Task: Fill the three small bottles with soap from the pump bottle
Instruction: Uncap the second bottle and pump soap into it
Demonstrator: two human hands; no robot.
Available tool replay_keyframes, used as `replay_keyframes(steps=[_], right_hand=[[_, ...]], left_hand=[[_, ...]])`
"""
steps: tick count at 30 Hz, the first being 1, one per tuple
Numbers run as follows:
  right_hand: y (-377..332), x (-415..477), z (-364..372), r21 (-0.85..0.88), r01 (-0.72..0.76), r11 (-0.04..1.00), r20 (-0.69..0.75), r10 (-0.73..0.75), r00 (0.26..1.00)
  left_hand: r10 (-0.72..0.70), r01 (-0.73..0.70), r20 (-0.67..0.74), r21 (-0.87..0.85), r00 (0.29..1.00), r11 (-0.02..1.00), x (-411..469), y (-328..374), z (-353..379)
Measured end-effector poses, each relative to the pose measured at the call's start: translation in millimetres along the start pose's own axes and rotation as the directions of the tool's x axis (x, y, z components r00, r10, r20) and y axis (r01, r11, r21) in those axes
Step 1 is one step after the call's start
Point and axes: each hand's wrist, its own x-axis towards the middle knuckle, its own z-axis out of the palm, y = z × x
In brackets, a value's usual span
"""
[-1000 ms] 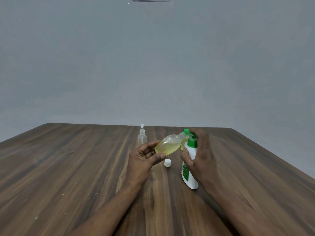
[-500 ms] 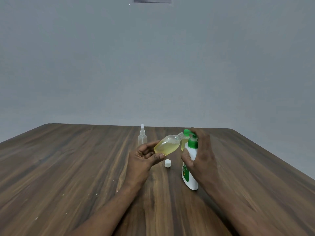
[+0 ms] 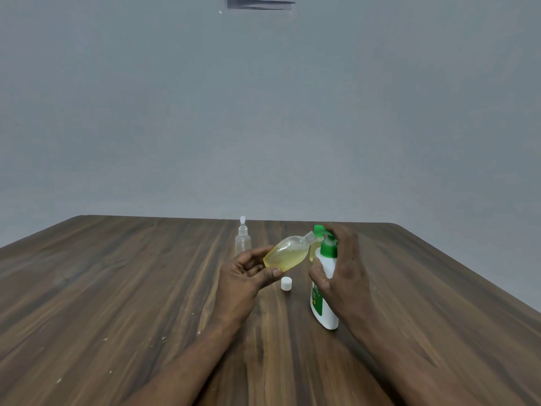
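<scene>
The pump bottle (image 3: 324, 309) stands upright on the desk (image 3: 117, 288), right of centre and near me: a white body with a green label and a green pump on top. My right hand (image 3: 344, 273) grasps it from the right, with the thumb pressed against the front of the white shoulder and the fingers curled up over the pump head. The green spout (image 3: 319, 230) sticks out to the left from under my fingers.

Just left of it, my left hand (image 3: 248, 273) holds a small clear bottle (image 3: 285, 254) off the desk, gripped round its base between thumb and fingers. This bottle is tilted, base toward me and open neck pointing up and to the right, so the neck meets the spout. It is mostly full of pale yellow soap.

A white cap (image 3: 286, 283) lies on the desk below the tilted bottle, between my two hands, touching neither. Behind the pump bottle a second small bottle (image 3: 313, 253) with yellowish contents shows only as a sliver. Farther back and to the left, a clear spray bottle (image 3: 242, 240) stands upright with its white nozzle on, and I cannot tell whether there is anything in it.

The desk is dark wood grain with a few pale specks near my left forearm. Beyond it rises a plain grey wall (image 3: 263, 112), with a dark vent (image 3: 260, 3) at the very top.
</scene>
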Motion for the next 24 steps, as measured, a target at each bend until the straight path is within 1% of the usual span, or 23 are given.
replay_keyframes(steps=[24], right_hand=[[2.9, -0.2, -0.6, 0.006, -0.008, 1.000, 0.029, 0.007, 1.000]], left_hand=[[0.004, -0.004, 0.014, 0.020, 1.000, 1.000, 0.7, -2.9, -1.4]])
